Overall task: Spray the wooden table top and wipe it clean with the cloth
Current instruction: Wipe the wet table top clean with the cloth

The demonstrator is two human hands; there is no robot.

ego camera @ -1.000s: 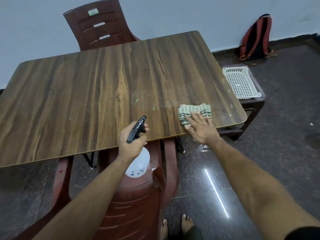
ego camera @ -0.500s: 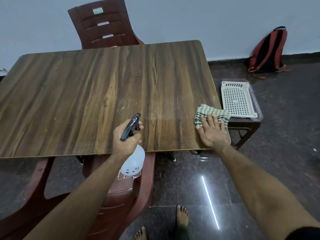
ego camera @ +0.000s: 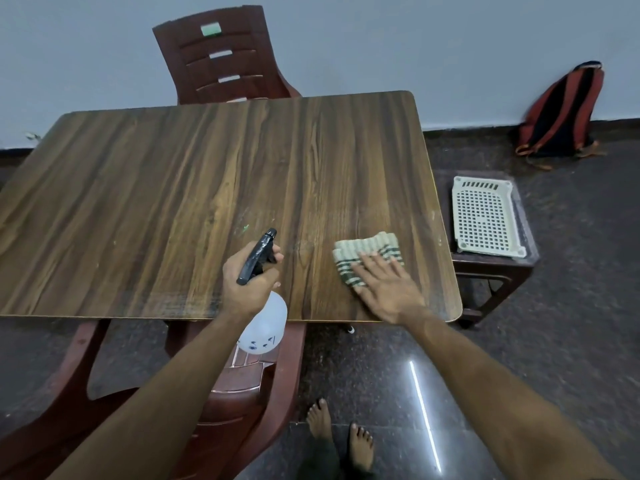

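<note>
A dark red plastic chair [ego camera: 145, 393] sat tucked under the near edge at lower left, and a second chair [ego camera: 221, 60] stood behind the wooden worktop [ego camera: 173, 188] at upper centre. At lower centre the left hand [ego camera: 247, 278] gripped the black trigger of a white spray bottle [ego camera: 265, 327] over the near edge. Just right of it, the right hand [ego camera: 384, 285] lay flat, fingers straight, pressing a striped cloth [ego camera: 363, 249] onto the worktop. At right, a white perforated tray [ego camera: 485, 216] rested on a low stool, and a red backpack [ego camera: 561, 112] leaned against the wall.

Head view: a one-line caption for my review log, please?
Left hand grips a spray bottle at the wooden table top edge while right hand presses a striped cloth flat.
</note>
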